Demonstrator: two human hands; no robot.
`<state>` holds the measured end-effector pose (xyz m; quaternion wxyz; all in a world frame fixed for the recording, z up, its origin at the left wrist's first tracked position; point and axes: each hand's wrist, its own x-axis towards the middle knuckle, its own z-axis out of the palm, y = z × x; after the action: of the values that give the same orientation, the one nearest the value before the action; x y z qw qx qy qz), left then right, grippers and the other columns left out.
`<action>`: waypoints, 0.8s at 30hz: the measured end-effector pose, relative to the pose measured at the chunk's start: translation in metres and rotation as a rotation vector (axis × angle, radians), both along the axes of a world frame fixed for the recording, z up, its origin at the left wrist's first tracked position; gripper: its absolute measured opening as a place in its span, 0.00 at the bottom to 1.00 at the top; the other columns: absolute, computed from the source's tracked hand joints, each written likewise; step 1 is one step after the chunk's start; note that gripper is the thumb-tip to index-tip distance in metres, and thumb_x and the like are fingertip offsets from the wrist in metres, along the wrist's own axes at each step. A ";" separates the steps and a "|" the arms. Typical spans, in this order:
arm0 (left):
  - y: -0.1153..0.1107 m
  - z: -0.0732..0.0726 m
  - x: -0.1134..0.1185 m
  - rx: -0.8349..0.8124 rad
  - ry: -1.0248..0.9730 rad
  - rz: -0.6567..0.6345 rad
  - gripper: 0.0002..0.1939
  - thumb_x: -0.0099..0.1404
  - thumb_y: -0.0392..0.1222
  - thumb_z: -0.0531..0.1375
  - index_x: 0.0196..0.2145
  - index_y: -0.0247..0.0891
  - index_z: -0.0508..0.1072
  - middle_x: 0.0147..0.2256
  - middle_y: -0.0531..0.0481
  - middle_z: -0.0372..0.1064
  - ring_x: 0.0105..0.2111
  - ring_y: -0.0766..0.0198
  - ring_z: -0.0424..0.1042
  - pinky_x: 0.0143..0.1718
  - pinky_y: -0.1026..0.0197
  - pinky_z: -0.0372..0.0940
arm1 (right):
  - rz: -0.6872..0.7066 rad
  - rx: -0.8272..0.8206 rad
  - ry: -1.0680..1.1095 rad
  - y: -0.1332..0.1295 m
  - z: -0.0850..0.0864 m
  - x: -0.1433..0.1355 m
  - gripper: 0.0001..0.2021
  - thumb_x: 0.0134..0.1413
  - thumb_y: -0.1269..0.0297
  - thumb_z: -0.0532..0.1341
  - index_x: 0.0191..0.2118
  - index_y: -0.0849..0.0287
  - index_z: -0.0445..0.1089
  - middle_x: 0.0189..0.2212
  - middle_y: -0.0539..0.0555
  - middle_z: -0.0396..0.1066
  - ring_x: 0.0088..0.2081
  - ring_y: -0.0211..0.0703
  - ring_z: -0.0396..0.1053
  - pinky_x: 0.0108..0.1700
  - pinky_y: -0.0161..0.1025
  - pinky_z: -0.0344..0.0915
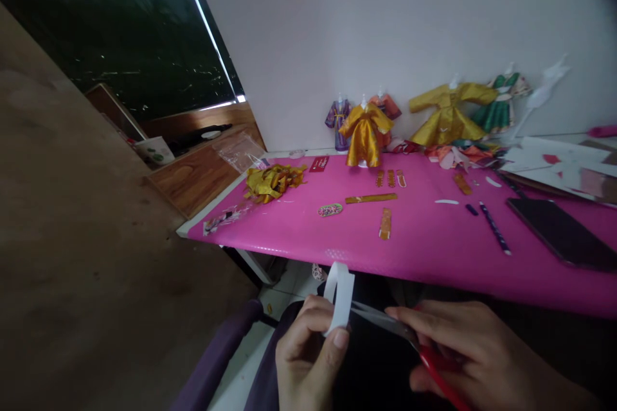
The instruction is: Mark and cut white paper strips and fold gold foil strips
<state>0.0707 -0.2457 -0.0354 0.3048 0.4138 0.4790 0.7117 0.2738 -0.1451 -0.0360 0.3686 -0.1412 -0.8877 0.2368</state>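
- Strip (344,302), smooth and white, bent into a loop, in front of the glossy pink table (289,231)!
- Left hand (308,350): grip nearly closed, pinching it.
- Right hand (475,347): grip curled round red-handled scissors (430,363), slim metal blades (380,318) at the strip's edge.

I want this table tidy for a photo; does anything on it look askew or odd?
Yes: the bare white doll form at the back right tilts rightward, while the green dress beside it stands upright. The gold scraps at the left end also lie in a crumpled heap.
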 end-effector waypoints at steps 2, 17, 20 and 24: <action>0.000 0.000 0.000 -0.001 0.011 -0.007 0.08 0.61 0.45 0.67 0.26 0.42 0.78 0.26 0.54 0.67 0.30 0.63 0.64 0.37 0.62 0.60 | -0.006 0.007 -0.005 0.000 0.000 0.000 0.27 0.52 0.63 0.72 0.57 0.55 0.69 0.30 0.51 0.78 0.26 0.42 0.76 0.26 0.35 0.74; -0.001 0.002 0.001 -0.012 0.035 -0.016 0.08 0.60 0.45 0.67 0.26 0.42 0.79 0.26 0.53 0.68 0.30 0.62 0.65 0.35 0.61 0.61 | 0.030 -0.034 -0.034 -0.001 0.006 -0.003 0.25 0.50 0.68 0.72 0.55 0.58 0.71 0.27 0.49 0.77 0.23 0.40 0.75 0.25 0.35 0.73; 0.000 0.003 0.001 -0.012 0.021 -0.013 0.08 0.60 0.45 0.68 0.25 0.41 0.79 0.26 0.53 0.68 0.30 0.62 0.66 0.35 0.61 0.61 | 0.027 -0.016 -0.028 -0.002 0.005 -0.002 0.24 0.51 0.67 0.71 0.55 0.57 0.70 0.27 0.50 0.77 0.23 0.41 0.75 0.25 0.35 0.73; 0.000 0.003 0.001 -0.005 0.030 -0.013 0.09 0.60 0.46 0.68 0.25 0.41 0.79 0.26 0.53 0.68 0.30 0.62 0.66 0.35 0.62 0.61 | 0.019 0.021 -0.032 -0.002 0.004 -0.001 0.25 0.50 0.64 0.72 0.54 0.59 0.70 0.27 0.50 0.78 0.23 0.42 0.75 0.24 0.35 0.73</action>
<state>0.0719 -0.2457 -0.0323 0.3032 0.4268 0.4825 0.7022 0.2724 -0.1475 -0.0315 0.3534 -0.1326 -0.8973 0.2288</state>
